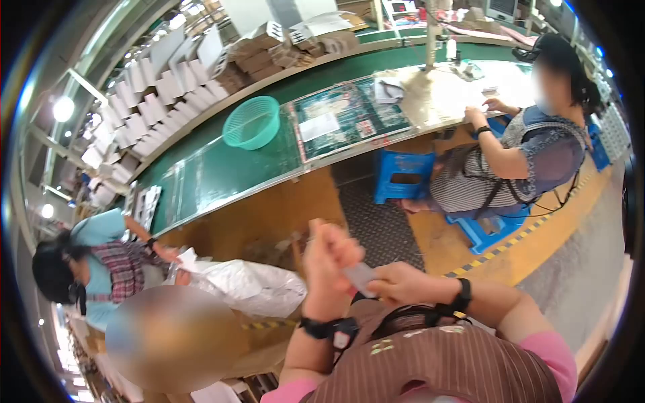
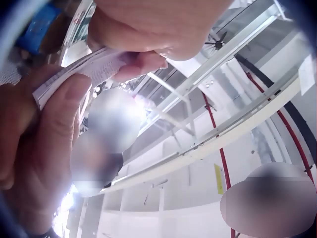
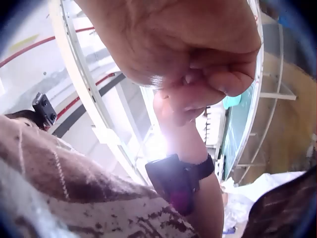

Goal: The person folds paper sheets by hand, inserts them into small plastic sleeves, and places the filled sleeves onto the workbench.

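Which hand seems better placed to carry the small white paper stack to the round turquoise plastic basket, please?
Probably the left hand: it looks nearer the basket and grips the stack, which the right hand pinches too.

No words or numbers could be read; the tiny print on the papers (image 2: 103, 67) was too blurry
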The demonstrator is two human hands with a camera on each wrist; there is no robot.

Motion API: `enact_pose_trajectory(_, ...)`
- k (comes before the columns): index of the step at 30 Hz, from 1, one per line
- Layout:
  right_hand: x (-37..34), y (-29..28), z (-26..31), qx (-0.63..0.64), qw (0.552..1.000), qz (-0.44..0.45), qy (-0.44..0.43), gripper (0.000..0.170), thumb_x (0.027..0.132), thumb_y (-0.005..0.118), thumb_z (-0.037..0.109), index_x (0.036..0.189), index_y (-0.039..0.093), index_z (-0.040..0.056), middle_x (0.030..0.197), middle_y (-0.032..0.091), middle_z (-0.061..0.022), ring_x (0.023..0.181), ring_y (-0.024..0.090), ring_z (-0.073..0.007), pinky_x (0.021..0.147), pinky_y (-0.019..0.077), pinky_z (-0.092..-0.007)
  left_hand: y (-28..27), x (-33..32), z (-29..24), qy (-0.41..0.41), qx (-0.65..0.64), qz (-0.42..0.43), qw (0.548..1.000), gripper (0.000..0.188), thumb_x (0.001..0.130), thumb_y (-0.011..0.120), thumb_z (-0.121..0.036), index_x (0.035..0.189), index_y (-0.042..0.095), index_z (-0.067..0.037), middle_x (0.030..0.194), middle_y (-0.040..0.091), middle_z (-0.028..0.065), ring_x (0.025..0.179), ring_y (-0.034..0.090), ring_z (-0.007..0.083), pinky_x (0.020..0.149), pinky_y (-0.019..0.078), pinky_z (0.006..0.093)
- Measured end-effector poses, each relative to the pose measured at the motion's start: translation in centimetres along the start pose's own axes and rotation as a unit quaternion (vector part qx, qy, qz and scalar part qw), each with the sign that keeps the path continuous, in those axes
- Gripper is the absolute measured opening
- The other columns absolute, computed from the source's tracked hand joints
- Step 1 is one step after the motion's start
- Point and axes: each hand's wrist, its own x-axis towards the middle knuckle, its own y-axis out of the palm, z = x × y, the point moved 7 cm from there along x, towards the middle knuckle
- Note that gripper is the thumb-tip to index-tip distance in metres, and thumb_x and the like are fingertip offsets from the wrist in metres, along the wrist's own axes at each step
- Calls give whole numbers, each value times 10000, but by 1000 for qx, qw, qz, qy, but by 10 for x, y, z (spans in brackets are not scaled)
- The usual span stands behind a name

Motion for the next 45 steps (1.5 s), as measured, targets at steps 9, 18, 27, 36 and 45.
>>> enact_pose_trajectory(9, 120, -52, -127, 205, 965, -79, 141, 251, 881, 513, 258, 814, 575, 24, 654, 612, -77, 534, 556, -120, 485, 430, -213, -147, 82, -156, 163, 411, -193, 876, 376, 932, 461, -286, 606, 450, -99, 501, 413, -10, 393, 351, 80, 387, 270, 229)
enact_pose_trajectory(18, 172, -172, -280, 495, 771, -332, 224, 485, 903, 463, 426, 1159, 456, 14, 1091, 568, -157, 835, 573, -204, 735, 452, -342, -148, 264, -118, 226, 848, 16, 480, 138, 775, 606, -168, 858, 555, -70, 778, 601, 139, 716, 579, 343, 626, 452, 441)
enact_pose_trajectory(27, 301, -289, -439, 738, 621, -131, -229, 496, 895, 394, 519, 1182, 524, 136, 1046, 572, -105, 906, 540, -245, 730, 450, -361, -162, 428, -81, 302, 862, 104, 394, 352, 709, 567, -64, 1062, 567, -71, 797, 561, 90, 768, 546, 296, 679, 415, 410)
enact_pose_trajectory(36, 350, -237, -548, 774, 561, -267, -125, 517, 892, 400, 524, 1173, 526, 109, 1058, 573, -112, 923, 540, -245, 760, 440, -365, -174, 457, -74, 212, 893, 134, 374, 466, 561, 524, -64, 1015, 618, -21, 635, 422, 69, 611, 438, 277, 585, 318, 384)
enact_pose_trajectory(45, 436, -172, -534, 762, 479, -430, -72, 542, 888, 406, 530, 1163, 527, 79, 1072, 574, -121, 941, 540, -246, 794, 428, -370, -177, 457, -65, 207, 887, 163, 379, 271, 729, 557, -71, 984, 606, 8, 651, 448, 96, 598, 434, 297, 571, 316, 406)
